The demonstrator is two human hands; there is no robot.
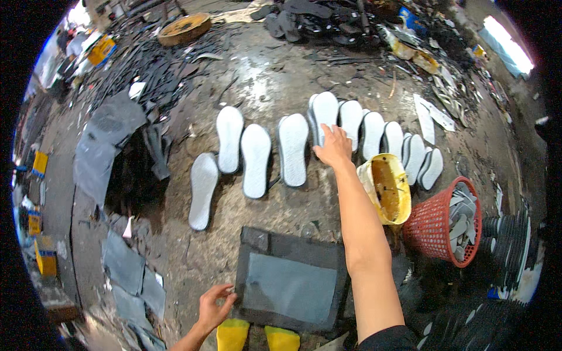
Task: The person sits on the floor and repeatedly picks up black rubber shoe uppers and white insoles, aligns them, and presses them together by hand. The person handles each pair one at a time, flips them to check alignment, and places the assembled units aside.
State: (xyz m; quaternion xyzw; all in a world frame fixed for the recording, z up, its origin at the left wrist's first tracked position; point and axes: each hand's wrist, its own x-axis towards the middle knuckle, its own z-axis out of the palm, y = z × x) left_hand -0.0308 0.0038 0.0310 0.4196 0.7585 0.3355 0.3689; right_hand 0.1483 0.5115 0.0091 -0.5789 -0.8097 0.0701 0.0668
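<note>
My right hand (335, 146) reaches far forward, its fingers spread over the lower end of a white-topped shoe sole (325, 111) that lies on a stack. Whether the fingertips grip the sole cannot be made out. Low in the view, my left hand (216, 305) hovers beside the left edge of a dark board (249, 295), fingers loosely curved and apart, nothing visible in them. A grey sheet (290, 286) lies flat on that board. More white-topped soles stretch in an arc across the floor, including a single sole (203, 190) at the left end and a stack (431, 169) at the right.
Right of my forearm stands a yellow tub (404, 205) with amber glue-like liquid, beside a red basket (430, 231) of grey scraps. Grey sheets (123, 263) and dark sheeting (108, 137) lie left. Dark offcuts (158, 76) litter the far floor. Yellow footwear (232, 333) shows below.
</note>
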